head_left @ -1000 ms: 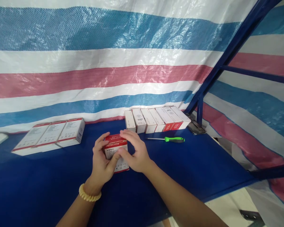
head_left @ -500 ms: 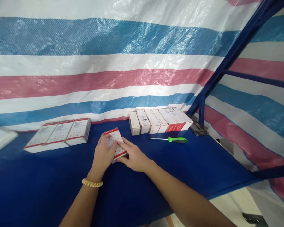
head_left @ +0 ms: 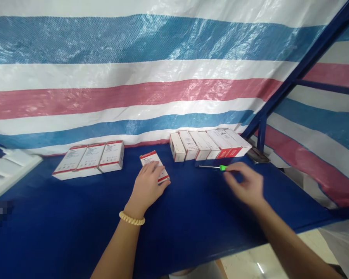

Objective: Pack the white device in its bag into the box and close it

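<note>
Item: small red-and-white box (head_left: 153,166), lying flat on the blue surface (head_left: 75,217), slightly skewed, near the middle of the view. Upper end with red band points to about 11 o'clock.

Left hand (head_left: 147,186): rests palm-down on the near end of the box. Its fingers (head_left: 158,170) lie flat and spread across the box's top, pressing rather than wrapped around it; the box extends past the fingertips toward 12 o'clock. A beaded cream bracelet (head_left: 132,218) sits on the wrist.

Right hand (head_left: 246,184): blurred, at about 3 o'clock from the box and well apart from it. Its fingers (head_left: 231,170) are loosely spread and hold nothing, with the tips just at the green handle of the screwdriver (head_left: 212,167); whether they touch it cannot be told.

Screwdriver: lies on the surface, shaft pointing to 9 o'clock, just in front of the right-hand row.

Row of boxes, right (head_left: 209,143): about seven white and red boxes side by side, at 1 o'clock from the held box, against the striped tarpaulin (head_left: 133,77).

Row of boxes, left (head_left: 90,159): three flat white boxes side by side, at 9 to 10 o'clock from the held box.

Dark flat object (head_left: 257,155): at the right end of the right row, beside the blue frame post (head_left: 261,131).

White tray (head_left: 8,170): at the far left edge, partly out of view.
</note>
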Demonstrator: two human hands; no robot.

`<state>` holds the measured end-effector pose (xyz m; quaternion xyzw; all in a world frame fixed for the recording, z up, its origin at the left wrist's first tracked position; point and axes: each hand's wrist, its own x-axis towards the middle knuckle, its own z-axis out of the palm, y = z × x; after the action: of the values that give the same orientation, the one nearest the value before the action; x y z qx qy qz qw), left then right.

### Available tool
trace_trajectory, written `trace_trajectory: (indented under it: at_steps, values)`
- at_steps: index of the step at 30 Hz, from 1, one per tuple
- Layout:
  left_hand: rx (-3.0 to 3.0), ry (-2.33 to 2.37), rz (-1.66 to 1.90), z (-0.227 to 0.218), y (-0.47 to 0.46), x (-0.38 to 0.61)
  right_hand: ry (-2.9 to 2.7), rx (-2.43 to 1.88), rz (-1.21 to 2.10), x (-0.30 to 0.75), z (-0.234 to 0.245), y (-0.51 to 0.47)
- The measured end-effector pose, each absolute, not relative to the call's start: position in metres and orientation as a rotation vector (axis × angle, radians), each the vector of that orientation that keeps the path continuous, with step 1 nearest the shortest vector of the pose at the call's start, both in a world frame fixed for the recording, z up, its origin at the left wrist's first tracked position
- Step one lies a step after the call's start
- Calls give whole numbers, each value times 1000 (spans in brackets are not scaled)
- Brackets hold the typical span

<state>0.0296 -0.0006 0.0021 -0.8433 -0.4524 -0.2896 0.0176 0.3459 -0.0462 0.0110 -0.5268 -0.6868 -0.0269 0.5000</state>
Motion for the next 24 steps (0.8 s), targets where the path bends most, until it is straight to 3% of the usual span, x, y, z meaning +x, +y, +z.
trace_trajectory:
  at_steps: [2, 6, 18, 24]
  values:
    - [-2609, -1403, -894, 1, 1, 29, -1337, -1592, -167, 399, 3, -52]
    - [-2558, -1435, -911, -3, 4, 27, -1086, -2059, -58, 468, -13, -55]
    - [-2266, -1681, -1048, -14, 19, 7, -1071, -2184, -151, 504, -17, -11]
    - [-2118, -1729, -1191, -19, 27, -7, -1063, -2352, 16, 515, -21, 3]
